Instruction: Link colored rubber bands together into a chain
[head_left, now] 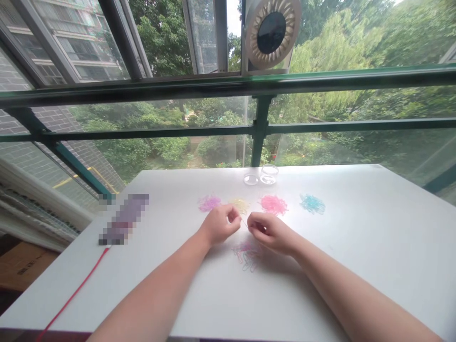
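Observation:
My left hand (223, 223) pinches one end of a thin rubber band (244, 223), which looks like a fine line between my hands. The other end is in the curled fingers of my right hand (272, 232). Below them on the table lies a loose mixed pile of rubber bands (249, 259), pinkish, purple and greyish. Just beyond my hands are a purple pile (209, 203), a pale yellow pile (239, 205) partly hidden by my left hand, and a pink pile (273, 204). Farther right sits a teal pile (312, 203).
A clear round container (269, 175) and a clear lid (251, 179) stand at the back of the white table (374, 237). At left lies a blurred-out object (124, 218) with a red cable (76, 292). A round fan (272, 33) hangs by the window above the green railing (160, 90).

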A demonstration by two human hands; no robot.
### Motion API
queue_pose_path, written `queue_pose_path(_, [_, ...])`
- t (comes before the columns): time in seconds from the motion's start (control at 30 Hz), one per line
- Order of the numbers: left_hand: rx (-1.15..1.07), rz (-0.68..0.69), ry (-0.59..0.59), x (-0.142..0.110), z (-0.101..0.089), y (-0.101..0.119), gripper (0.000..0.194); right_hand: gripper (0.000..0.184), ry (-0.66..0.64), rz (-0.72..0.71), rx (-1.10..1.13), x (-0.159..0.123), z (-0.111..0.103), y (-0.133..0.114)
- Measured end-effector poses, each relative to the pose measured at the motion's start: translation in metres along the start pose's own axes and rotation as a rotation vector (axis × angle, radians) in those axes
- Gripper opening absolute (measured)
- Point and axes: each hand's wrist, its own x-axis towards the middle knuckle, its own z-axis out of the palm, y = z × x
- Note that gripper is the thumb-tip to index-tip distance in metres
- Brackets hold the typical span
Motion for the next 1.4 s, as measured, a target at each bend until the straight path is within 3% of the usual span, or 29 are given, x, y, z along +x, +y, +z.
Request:
queue_pose_path(0.1, [-0.056,0.074,-0.123,-0.0028,0.0022,0.002,0.007,0.01,0.017,0.012,-0.018,0.0009,0.0006,0.0027])
queue_pose_path(0.17, [-0.077,0.085,-0.142,-0.004,0.0028,0.0027,0.008,0.009,0.018,0.007,-0.033,0.0014,0.0004,0.0033])
queue_pose_path(0.5, [-0.065,0.04,-0.082,-0.0029,0.0024,0.0021,0.007,0.01,-0.033,0.0,-0.076,-0.0008,-0.0004,0.0011])
queue_pose_path(0.73, [-0.017,-0.04,0.048,-0.0001,0.0004,0.0013,0.01,0.012,-0.098,-0.012,0.02,-0.0017,-0.0019,-0.0044])
queue_pose_path(0.97, [-0.086,0.084,-0.135,-0.0045,0.0014,0.0042,0.008,0.009,0.007,0.029,0.029,0.0,-0.0035,0.0003])
queue_pose_path(1.1, [-0.028,0.014,-0.025,-0.0023,0.0012,0.0032,0.009,0.011,-0.002,0.001,0.014,-0.0008,-0.0028,-0.0025])
queue_pose_path(1.23, [0.032,-0.058,0.043,-0.0006,0.0022,0.0007,0.011,0.013,-0.097,-0.025,0.019,-0.0026,-0.0024,-0.0056])
queue_pose_path(1.4, [-0.062,0.031,-0.117,-0.0046,0.0039,0.004,0.009,0.011,-0.098,0.017,0.029,-0.0033,-0.0031,-0.0013])
